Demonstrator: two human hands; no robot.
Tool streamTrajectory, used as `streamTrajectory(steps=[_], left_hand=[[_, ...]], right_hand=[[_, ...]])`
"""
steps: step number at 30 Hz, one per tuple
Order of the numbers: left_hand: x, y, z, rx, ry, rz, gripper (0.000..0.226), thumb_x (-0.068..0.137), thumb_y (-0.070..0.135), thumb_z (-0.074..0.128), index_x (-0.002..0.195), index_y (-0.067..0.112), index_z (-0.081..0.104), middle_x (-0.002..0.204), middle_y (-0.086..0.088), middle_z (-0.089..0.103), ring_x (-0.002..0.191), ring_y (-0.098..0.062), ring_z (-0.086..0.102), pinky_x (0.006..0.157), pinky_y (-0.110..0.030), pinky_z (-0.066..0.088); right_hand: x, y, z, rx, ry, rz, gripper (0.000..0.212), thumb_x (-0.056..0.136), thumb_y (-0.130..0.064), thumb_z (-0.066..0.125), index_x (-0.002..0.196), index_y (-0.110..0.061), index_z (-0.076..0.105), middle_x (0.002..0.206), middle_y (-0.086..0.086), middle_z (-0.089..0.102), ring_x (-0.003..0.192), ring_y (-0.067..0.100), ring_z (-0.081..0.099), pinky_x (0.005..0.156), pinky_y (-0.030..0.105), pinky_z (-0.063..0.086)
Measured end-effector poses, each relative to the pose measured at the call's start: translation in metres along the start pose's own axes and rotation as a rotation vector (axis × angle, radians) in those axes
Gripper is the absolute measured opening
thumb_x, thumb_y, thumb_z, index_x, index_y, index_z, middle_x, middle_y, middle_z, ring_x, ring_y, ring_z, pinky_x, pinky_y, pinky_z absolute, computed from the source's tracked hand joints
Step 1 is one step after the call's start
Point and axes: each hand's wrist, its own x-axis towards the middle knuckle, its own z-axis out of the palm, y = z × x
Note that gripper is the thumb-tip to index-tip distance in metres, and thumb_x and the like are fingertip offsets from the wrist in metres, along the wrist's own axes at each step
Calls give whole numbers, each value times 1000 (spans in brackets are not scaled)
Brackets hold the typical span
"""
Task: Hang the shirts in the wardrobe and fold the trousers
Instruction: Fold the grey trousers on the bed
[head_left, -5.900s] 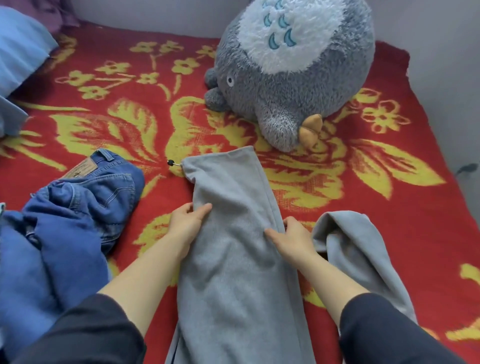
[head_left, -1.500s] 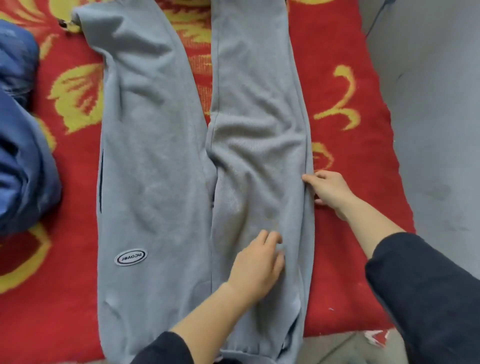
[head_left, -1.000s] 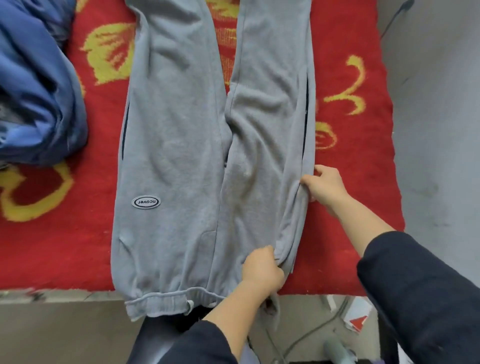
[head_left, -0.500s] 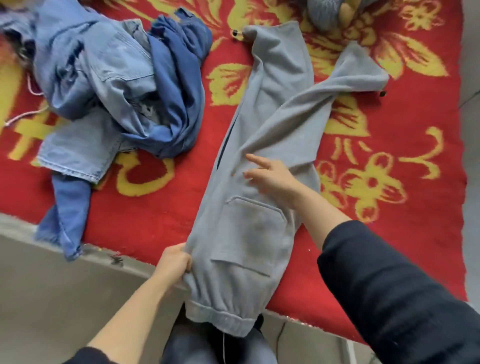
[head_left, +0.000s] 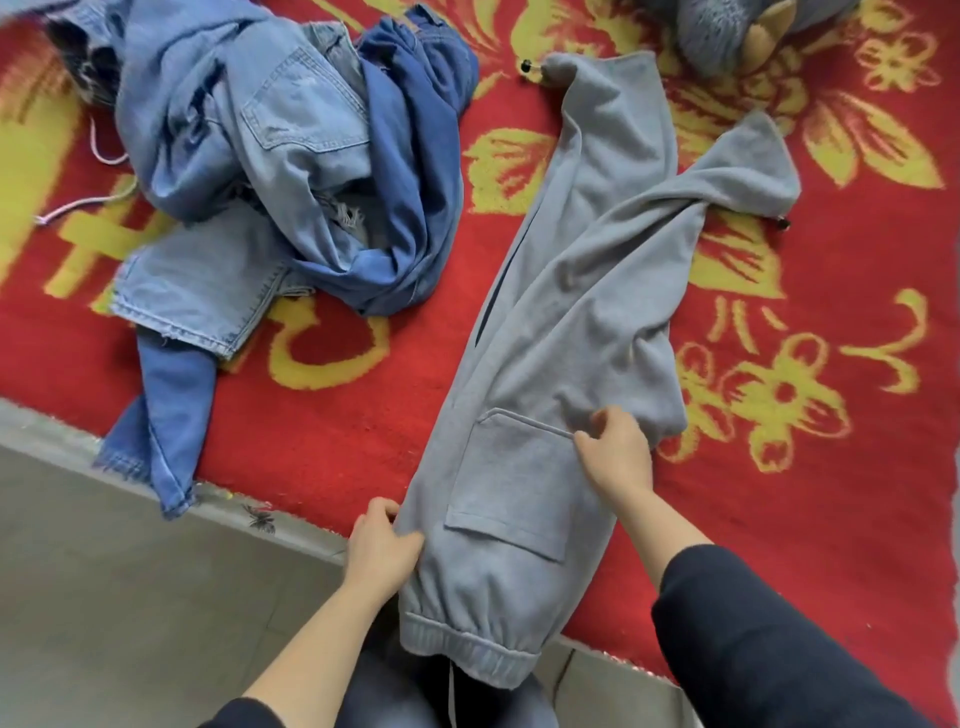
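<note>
1. A denim pile (head_left: 270, 171) lies at 10 o'clock.
2. The left hand (head_left: 382, 545) has its fingers gripping the grey trousers (head_left: 571, 312) by their edge at 6 o'clock.
3. The grey trousers look soft and floppy and stretch toward 1 o'clock on the bed (head_left: 322, 415). They are probably best held at the seams.
4. The right hand (head_left: 615, 457) pinches cloth beside the pocket (head_left: 514, 483).

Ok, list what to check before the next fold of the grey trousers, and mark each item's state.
1. The left hand grips the left edge of the trousers: ok.
2. The right hand pinches the cloth at the pocket: ok.
3. The legs lie stacked straight: not ok; the upper leg veers right, so the cuffs lie apart.
4. The waistband rests on the blanket: not ok; it hangs over the edge.
5. The jeans are out of the way: ok; they lie apart, to the left.
6. The lower layer is smooth: cannot tell; it is covered.
</note>
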Motion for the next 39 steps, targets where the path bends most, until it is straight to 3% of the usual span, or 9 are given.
streamTrajectory(steps=[4,6,10,14,17,22,31,36,39], left_hand=[[10,25,7,-95,36,153,57,83,31,63,134,21,40,126,-6,49,118,-27,47,97,-40,40],[18,31,9,74,-6,148,60,84,32,61,136,22,34,123,-10,50,114,-32,50,90,-38,41],[32,37,-3,218,-301,74,39,75,22,53,113,13,48,107,-9,61,99,-31,58,73,-34,44],[43,40,-20,416,-531,-59,49,64,17,52,112,6,57,98,-9,61,93,-27,63,52,-25,39],[53,58,-25,554,-421,36,34,73,21,56,105,12,49,103,-6,60,90,-23,58,57,-27,38],[74,129,-29,299,-91,350,36,81,28,61,113,18,45,100,-4,61,96,-25,58,74,-33,42],[119,244,1,298,-17,592,44,87,45,57,123,20,52,124,0,42,120,-20,41,92,-34,41],[148,281,11,366,49,728,34,85,45,60,108,21,54,130,3,30,123,-18,29,97,-33,39],[167,296,13,389,62,807,25,85,42,61,100,22,57,130,3,32,121,-19,30,96,-32,37]], right_hand=[[-11,23,12,162,176,329,62,76,-21,72,126,-5,38,132,19,38,119,42,45,96,46,39],[-18,35,20,226,69,424,68,75,-24,74,128,-7,35,129,17,42,119,41,47,94,43,39],[-20,49,19,244,-175,438,36,75,-14,66,104,-10,45,101,10,58,99,33,57,74,34,44],[-10,43,2,58,-413,501,46,70,-11,64,113,-1,53,111,18,60,98,38,61,63,38,54],[7,30,-20,-78,-161,404,40,78,-16,56,114,-2,50,114,18,57,103,35,58,72,35,45],[56,-11,-65,83,167,254,29,82,-17,53,108,-5,49,112,11,53,95,32,53,72,35,39],[156,-63,-72,128,36,18,46,88,-27,54,131,-13,46,133,3,50,99,18,50,79,30,41],[219,-81,-83,338,140,42,49,85,-27,62,129,-9,52,97,-4,61,97,18,58,83,29,43],[253,-91,-90,641,144,157,40,84,-22,66,120,-6,59,107,7,65,93,18,60,91,44,52]])
